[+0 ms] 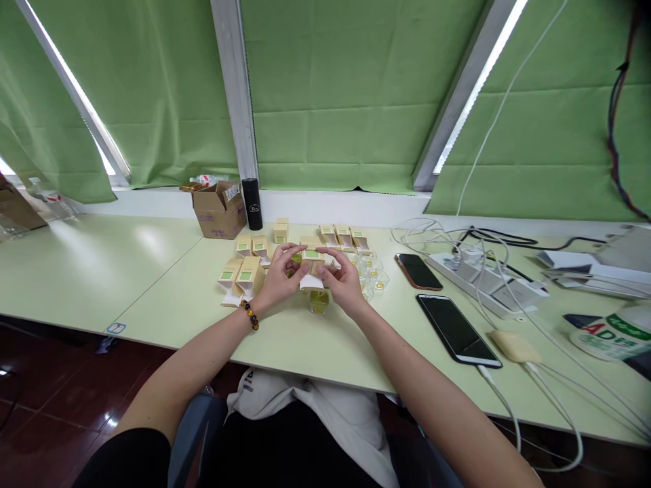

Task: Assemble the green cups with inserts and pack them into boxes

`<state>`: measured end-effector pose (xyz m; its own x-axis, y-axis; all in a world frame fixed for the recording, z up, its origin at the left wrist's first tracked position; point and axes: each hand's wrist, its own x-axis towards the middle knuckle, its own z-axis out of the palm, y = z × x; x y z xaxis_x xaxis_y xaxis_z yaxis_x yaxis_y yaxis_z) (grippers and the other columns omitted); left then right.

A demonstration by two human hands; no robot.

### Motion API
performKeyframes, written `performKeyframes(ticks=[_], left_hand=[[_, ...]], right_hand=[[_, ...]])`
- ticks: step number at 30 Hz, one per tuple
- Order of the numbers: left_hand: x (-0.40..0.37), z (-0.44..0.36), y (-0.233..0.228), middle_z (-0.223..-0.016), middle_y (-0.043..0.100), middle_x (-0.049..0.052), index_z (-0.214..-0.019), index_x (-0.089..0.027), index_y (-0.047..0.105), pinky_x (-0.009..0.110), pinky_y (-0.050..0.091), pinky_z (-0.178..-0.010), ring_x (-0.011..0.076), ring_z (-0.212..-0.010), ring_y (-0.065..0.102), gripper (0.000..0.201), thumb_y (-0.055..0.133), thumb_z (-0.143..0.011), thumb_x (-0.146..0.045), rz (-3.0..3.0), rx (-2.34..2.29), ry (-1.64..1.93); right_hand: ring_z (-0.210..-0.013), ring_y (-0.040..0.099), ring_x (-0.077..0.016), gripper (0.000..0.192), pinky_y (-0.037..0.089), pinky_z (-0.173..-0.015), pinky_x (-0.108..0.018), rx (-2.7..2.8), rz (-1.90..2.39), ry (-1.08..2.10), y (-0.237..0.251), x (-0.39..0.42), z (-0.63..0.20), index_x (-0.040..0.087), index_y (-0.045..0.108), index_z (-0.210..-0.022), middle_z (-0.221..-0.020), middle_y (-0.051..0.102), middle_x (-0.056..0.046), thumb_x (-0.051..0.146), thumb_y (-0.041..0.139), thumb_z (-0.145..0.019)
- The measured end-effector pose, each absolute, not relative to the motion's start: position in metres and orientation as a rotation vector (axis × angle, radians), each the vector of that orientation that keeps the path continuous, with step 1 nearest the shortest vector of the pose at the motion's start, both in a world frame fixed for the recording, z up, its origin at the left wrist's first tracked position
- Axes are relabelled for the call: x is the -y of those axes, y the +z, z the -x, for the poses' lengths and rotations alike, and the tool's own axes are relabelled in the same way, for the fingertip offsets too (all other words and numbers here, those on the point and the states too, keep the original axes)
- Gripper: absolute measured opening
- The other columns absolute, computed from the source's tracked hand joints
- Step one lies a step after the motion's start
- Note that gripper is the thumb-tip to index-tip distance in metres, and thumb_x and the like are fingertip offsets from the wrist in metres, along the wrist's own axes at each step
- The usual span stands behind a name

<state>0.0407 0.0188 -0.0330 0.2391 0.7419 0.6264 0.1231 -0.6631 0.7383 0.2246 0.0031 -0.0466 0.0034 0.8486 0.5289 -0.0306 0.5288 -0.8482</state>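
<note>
Between my two hands is a small cream box with a green label [312,256], its white flap hanging open toward me. My left hand [283,274] grips its left side and my right hand [343,276] its right side, fingers along the top edge and thumbs low in front. Just below the flap a small clear cup with yellow-green contents [319,302] stands on the table. Similar boxes [251,272] with flaps out stand left of my left hand. Several clear cups with yellow bits [375,274] cluster right of my right hand, partly hidden by it.
More cream boxes [344,235] stand behind my hands. A cardboard carton [218,210] and black cylinder [252,205] are at the back left. Two phones [458,329], a white power strip [485,281] with tangled cables and a white-green bottle [613,333] lie to the right.
</note>
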Motion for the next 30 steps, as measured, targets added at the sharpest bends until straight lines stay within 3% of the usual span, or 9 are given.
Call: performKeyframes(ticks=[4,7,11,15,19,22,25,30], left_hand=[[-0.021,-0.040,-0.036,-0.142,0.047,0.014,-0.141,-0.024,0.066,0.029,0.061,-0.078,0.0078,-0.079,0.061,0.049,0.070,-0.098,-0.049,-1.958,-0.777,1.438],[-0.023,-0.036,-0.037,-0.145,0.045,0.015,-0.150,-0.026,0.059,0.030,0.060,-0.080,0.0096,-0.081,0.059,0.057,0.064,-0.101,-0.053,-2.011,-0.725,1.392],[-0.026,-0.031,-0.039,-0.153,0.038,0.016,-0.164,-0.031,0.043,0.036,0.060,-0.088,0.0206,-0.104,0.061,0.075,0.058,-0.099,-0.067,-2.090,-0.591,1.304],[-0.028,-0.029,-0.040,-0.164,0.027,0.015,-0.170,-0.039,0.026,0.043,0.059,-0.098,0.0303,-0.127,0.056,0.102,0.071,-0.086,-0.074,-2.101,-0.527,1.171],[-0.028,-0.030,-0.038,-0.171,0.018,0.015,-0.171,-0.040,0.020,0.046,0.058,-0.103,0.0371,-0.142,0.047,0.115,0.079,-0.078,-0.074,-2.092,-0.496,1.113],[-0.025,-0.031,-0.036,-0.170,0.019,0.014,-0.170,-0.040,0.023,0.046,0.056,-0.106,0.0374,-0.145,0.044,0.108,0.079,-0.082,-0.070,-2.076,-0.551,1.122],[-0.024,-0.032,-0.037,-0.168,0.023,0.014,-0.168,-0.038,0.030,0.045,0.056,-0.105,0.0329,-0.134,0.053,0.091,0.071,-0.091,-0.066,-2.011,-0.584,1.162],[-0.027,-0.035,-0.042,-0.165,0.031,0.015,-0.161,-0.034,0.042,0.040,0.058,-0.097,0.0271,-0.121,0.063,0.078,0.071,-0.094,-0.061,-1.866,-0.536,1.270]], right_hand=[[-0.068,0.068,-0.0107,0.044,0.060,-0.063,-0.029,1.405,0.767,0.796,-0.047,-0.004,-0.225,0.030,0.068,-0.127,-0.140,0.064,-0.007,0.048,0.078,-0.089],[-0.068,0.069,-0.0133,0.046,0.060,-0.062,-0.031,1.404,0.766,0.821,-0.046,-0.003,-0.226,0.029,0.067,-0.130,-0.124,0.070,-0.006,0.047,0.078,-0.089],[-0.070,0.070,-0.0164,0.049,0.060,-0.061,-0.032,1.403,0.766,0.819,-0.042,-0.001,-0.229,0.030,0.066,-0.133,-0.116,0.073,-0.007,0.050,0.078,-0.089],[-0.075,0.072,-0.0171,0.048,0.061,-0.065,-0.034,1.357,0.760,0.802,-0.041,-0.002,-0.230,0.031,0.069,-0.129,-0.131,0.069,-0.008,0.050,0.081,-0.086],[-0.078,0.072,-0.0185,0.048,0.062,-0.067,-0.035,1.377,0.767,0.776,-0.042,-0.003,-0.231,0.032,0.068,-0.132,-0.132,0.069,-0.010,0.049,0.079,-0.088],[-0.079,0.072,-0.0175,0.049,0.063,-0.070,-0.035,1.385,0.778,0.775,-0.042,-0.002,-0.230,0.032,0.068,-0.132,-0.140,0.064,-0.010,0.050,0.079,-0.088],[-0.079,0.071,-0.0145,0.050,0.064,-0.075,-0.035,1.384,0.781,0.783,-0.041,0.001,-0.229,0.032,0.069,-0.131,-0.151,0.055,-0.010,0.051,0.082,-0.086],[-0.079,0.070,-0.0128,0.052,0.067,-0.083,-0.040,1.431,0.741,0.801,-0.041,0.003,-0.228,0.033,0.070,-0.133,-0.153,0.047,-0.009,0.056,0.081,-0.087]])
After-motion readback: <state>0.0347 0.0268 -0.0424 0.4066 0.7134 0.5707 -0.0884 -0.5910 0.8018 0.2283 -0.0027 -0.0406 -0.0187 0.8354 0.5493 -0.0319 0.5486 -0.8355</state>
